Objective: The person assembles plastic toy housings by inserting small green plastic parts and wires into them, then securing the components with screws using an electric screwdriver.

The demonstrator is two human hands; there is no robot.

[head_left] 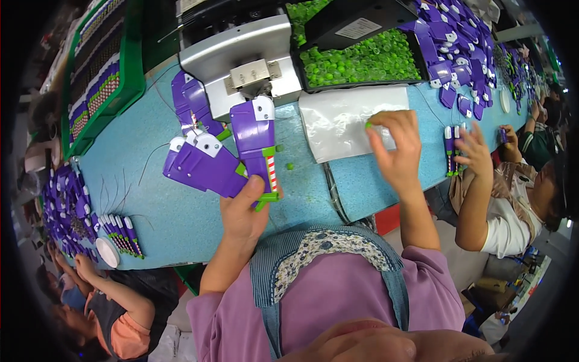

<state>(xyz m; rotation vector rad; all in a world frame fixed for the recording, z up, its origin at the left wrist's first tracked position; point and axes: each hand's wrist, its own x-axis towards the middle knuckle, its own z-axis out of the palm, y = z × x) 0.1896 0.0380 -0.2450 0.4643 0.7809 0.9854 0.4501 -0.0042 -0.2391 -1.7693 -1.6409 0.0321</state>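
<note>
My left hand [244,211] is closed around the green lower ends of several purple plastic toy parts. One purple part [252,130] stands upright from it, with a white corner and a red-and-white striped strip. Another purple part [208,166] fans out to the left, also white at its end. My right hand [399,151] is raised over a white plastic sheet [338,117], thumb and forefinger pinching a small green plastic piece [368,124]. Beyond the upright part stands a silver machine [241,51] with a metal block on its front. More purple parts [192,99] lie beside it.
A black bin [362,63] of green pieces stands behind the sheet. Purple parts are heaped at the far right [458,54] and left [63,199]. A green crate [129,66] stands at the far left. Co-workers sit on both sides; one hand [476,151] is near my right arm.
</note>
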